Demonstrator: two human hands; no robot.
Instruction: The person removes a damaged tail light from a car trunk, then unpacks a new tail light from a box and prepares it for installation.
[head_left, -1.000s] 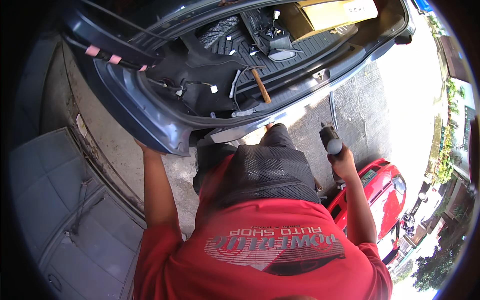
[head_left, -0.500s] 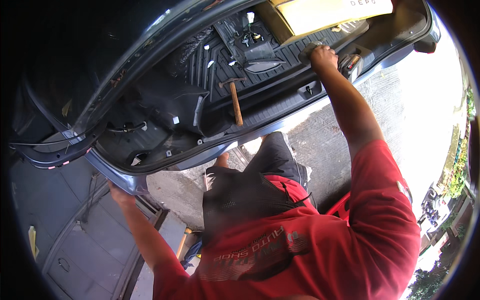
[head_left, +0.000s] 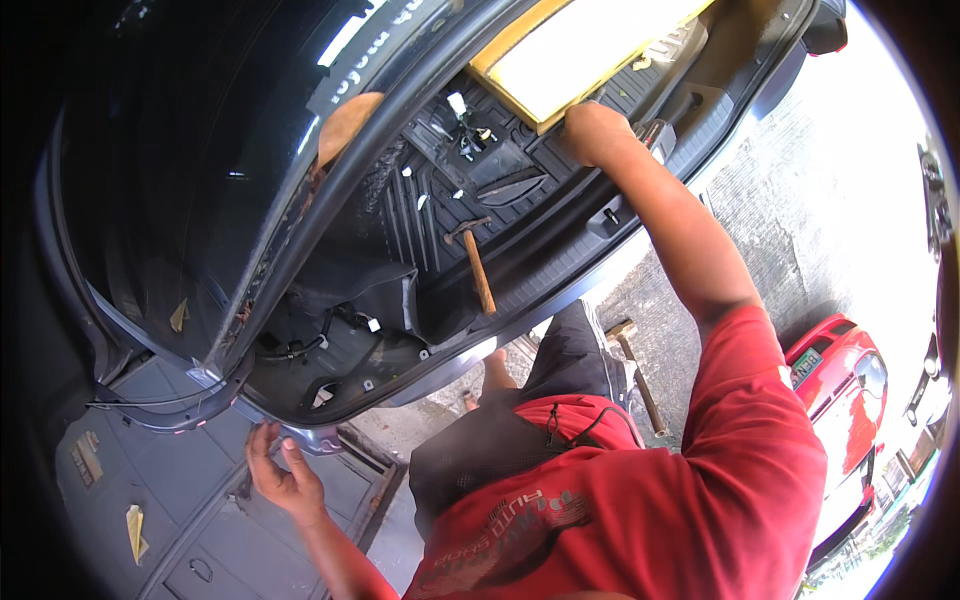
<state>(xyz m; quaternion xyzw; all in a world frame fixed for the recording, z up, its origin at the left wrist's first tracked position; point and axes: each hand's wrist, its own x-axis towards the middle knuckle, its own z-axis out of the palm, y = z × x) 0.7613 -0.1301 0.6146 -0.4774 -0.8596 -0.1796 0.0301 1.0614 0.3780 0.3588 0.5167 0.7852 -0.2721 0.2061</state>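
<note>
My right hand [head_left: 598, 135] reaches into a car's rear cargo area, beside the lower corner of a yellow box [head_left: 505, 95]. Its fingers are curled and mostly hidden behind the back of the hand, so what they hold cannot be made out. Just right of the wrist lies a dark battery-like block [head_left: 655, 138], partly covered. My left hand [head_left: 285, 475] is held up by the car's rear corner [head_left: 318, 440], fingers apart and holding nothing. A wooden-handled hammer [head_left: 480, 270] rests across the cargo area's inner edge, between the hands.
Wiring with connectors [head_left: 468, 135] and loose trim lie on the ribbed cargo mat [head_left: 430, 235]. The raised tailgate [head_left: 200, 230] fills the upper left. On the concrete near my legs lies another hammer [head_left: 640, 380]. A red car [head_left: 845, 400] stands at the right.
My left hand has come off the car's corner and opened. My right hand has shifted left to the yellow box's corner; the grey thing it held before is now hidden. The view has turned.
</note>
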